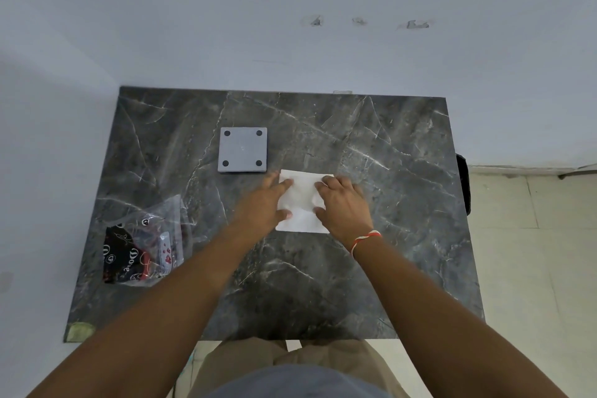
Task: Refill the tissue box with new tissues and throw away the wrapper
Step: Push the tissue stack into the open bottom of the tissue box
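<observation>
A white stack of tissues (302, 200) lies on the dark marble table (387, 203), near its middle. My left hand (263, 203) grips the stack's left side, fingers on top and thumb at the near edge. On the right side of the stack rests my right hand (344, 207), fingers curled over the paper. A grey square panel with four black round feet (243, 149), apparently the tissue box's bottom, lies flat just behind and to the left of the tissues. The clear plastic wrapper (142, 245) with black and red print lies crumpled at the table's left front.
White walls close in behind and to the left of the table. A black object (463, 184) hangs off the table's right edge. Tiled floor (533, 252) runs to the right. A patch of yellowish tape (80, 329) marks the front left corner.
</observation>
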